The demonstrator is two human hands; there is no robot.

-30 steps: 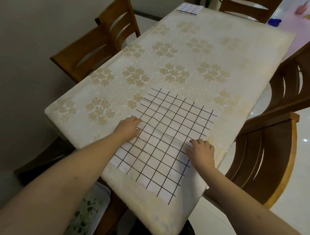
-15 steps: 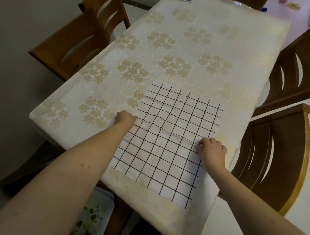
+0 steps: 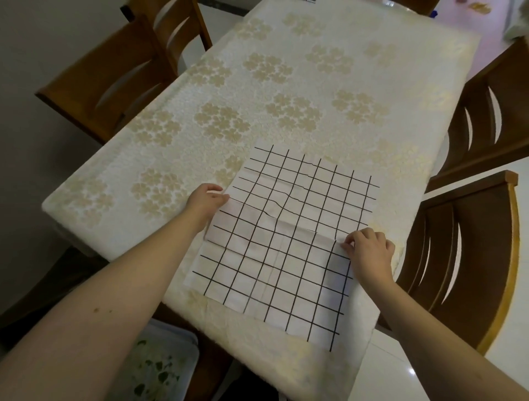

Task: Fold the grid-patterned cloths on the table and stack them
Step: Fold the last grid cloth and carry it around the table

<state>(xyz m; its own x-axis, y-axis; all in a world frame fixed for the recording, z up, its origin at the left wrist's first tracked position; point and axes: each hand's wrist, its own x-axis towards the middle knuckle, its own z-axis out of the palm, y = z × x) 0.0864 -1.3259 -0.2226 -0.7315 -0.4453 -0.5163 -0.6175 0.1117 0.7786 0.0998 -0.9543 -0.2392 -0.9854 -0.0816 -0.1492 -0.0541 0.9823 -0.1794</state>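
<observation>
A white cloth with a black grid (image 3: 289,237) lies spread flat on the near right part of the table (image 3: 257,94), with a few creases across its middle. My left hand (image 3: 204,201) rests at the cloth's left edge, fingers curled onto the hem. My right hand (image 3: 367,252) pinches the cloth at its right edge, thumb and fingertips closed on the fabric. Both hands sit at about the cloth's mid-height. A sliver of another grid-patterned cloth (image 3: 310,1) shows at the table's far end, mostly cut off by the frame.
The table wears a cream cover with gold flower clusters. Wooden chairs stand at the left (image 3: 120,77) and at the right (image 3: 469,257), (image 3: 492,108). A white bin with green leaf print (image 3: 160,369) sits on the floor below the near left corner.
Both hands slid outward from on top of the cloth to its left and right edges. The view tilted down, so the far folded cloth is nearly out of frame.
</observation>
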